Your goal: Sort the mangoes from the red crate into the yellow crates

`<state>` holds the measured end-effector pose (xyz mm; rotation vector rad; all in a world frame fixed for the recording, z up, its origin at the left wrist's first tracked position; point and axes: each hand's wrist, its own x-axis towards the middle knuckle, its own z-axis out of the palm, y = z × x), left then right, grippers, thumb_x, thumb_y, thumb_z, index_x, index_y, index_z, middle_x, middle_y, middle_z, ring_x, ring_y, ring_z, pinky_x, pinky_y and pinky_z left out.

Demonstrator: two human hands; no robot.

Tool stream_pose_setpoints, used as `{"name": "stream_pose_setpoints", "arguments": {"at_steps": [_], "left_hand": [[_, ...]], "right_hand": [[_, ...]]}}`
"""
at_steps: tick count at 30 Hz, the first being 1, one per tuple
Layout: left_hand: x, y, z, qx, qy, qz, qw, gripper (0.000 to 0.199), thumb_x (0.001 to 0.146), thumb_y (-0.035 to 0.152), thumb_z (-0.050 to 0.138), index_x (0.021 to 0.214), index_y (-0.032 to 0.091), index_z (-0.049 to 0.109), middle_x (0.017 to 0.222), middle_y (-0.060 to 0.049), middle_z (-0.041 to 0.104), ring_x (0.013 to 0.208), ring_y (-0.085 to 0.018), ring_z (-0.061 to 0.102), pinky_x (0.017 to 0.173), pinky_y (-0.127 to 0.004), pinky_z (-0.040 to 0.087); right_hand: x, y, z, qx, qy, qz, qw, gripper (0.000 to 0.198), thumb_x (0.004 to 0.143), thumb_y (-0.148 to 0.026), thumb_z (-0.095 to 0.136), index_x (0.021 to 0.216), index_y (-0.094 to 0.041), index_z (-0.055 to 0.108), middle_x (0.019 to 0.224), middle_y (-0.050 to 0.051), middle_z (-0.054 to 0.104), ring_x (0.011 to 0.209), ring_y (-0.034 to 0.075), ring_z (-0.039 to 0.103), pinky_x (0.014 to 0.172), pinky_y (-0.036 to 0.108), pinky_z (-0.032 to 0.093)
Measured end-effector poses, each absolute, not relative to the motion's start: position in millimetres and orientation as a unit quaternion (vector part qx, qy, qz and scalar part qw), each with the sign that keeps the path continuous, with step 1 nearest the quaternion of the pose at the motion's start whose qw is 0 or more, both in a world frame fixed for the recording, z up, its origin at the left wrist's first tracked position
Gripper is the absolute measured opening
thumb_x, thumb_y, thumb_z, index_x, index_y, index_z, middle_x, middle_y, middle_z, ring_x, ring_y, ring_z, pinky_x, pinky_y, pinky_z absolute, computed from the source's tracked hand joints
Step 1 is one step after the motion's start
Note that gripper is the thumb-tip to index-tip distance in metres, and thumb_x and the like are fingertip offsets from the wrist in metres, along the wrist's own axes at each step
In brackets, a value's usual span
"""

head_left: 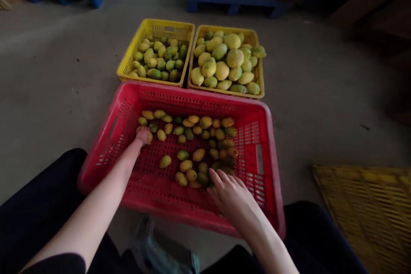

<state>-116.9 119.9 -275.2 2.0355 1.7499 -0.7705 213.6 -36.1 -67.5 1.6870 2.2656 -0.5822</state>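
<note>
A large red plastic crate lies in front of me with several small yellow and green lemons scattered over its slatted floor. Inside it at the left, my left hand is closed around a lemon, mostly covered by the fingers. My right hand hovers over or rests on the fruit at the near right, palm down, its fingers stretched out; whether it touches any is unclear. A cluster of lemons lies just left of that hand, and others line the far side.
Beyond the red crate stand two yellow crates: the left one holds smaller green-yellow lemons, the right one is heaped with bigger ones. A yellow slatted panel is on the floor at right. Blue pallets with stacked goods stand behind.
</note>
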Motion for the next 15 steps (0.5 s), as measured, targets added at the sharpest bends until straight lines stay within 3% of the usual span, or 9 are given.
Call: {"name": "stream_pose_setpoints", "arguments": {"at_steps": [4,6,8,11,15], "left_hand": [[-109,108,-253,0.751,0.582,-0.253,0.182,0.078,0.057,0.040,0.081,0.121,0.005,0.052,0.124,-0.023,0.057,0.120,-0.038,0.049,0.099,-0.047,0.040],[-95,104,-229,0.779,0.553,-0.229,0.189,0.080,0.057,0.047,0.080,0.121,0.005,0.054,0.123,-0.020,0.059,0.120,-0.036,0.050,0.101,-0.044,0.039],[-73,99,-192,0.819,0.508,-0.180,0.194,0.085,0.057,0.054,0.078,0.125,0.008,0.053,0.128,-0.017,0.057,0.122,-0.034,0.048,0.106,-0.042,0.035],[-29,85,-117,0.901,0.375,-0.002,0.216,0.098,0.057,0.061,0.076,0.134,0.009,0.046,0.133,-0.019,0.054,0.125,-0.034,0.046,0.111,-0.046,0.028],[13,57,-31,0.920,0.249,0.155,0.260,0.119,0.056,0.063,0.076,0.149,0.011,0.023,0.149,-0.021,0.038,0.137,-0.034,0.036,0.116,-0.051,0.019]], "right_hand": [[210,-34,-65,0.578,0.779,-0.230,0.081,0.040,0.088,-0.028,0.052,0.125,-0.016,0.060,0.118,0.016,0.068,0.098,0.031,0.068,0.088,0.046,0.052],[206,-28,-67,0.597,0.759,-0.259,-0.008,0.036,0.087,-0.033,0.053,0.120,-0.020,0.062,0.113,0.014,0.069,0.098,0.031,0.067,0.087,0.046,0.051],[202,-19,-71,0.627,0.698,-0.310,-0.154,0.036,0.086,-0.039,0.055,0.116,-0.022,0.063,0.114,0.013,0.068,0.104,0.030,0.064,0.090,0.046,0.050],[194,-7,-71,0.652,0.490,-0.444,-0.371,0.044,0.079,-0.051,0.059,0.114,-0.025,0.059,0.117,0.009,0.066,0.106,0.027,0.063,0.086,0.043,0.052],[192,-6,-51,0.510,0.223,-0.697,-0.452,0.051,0.076,-0.065,0.053,0.103,-0.023,0.061,0.091,0.006,0.071,0.083,0.024,0.068,0.066,0.038,0.056]]}}
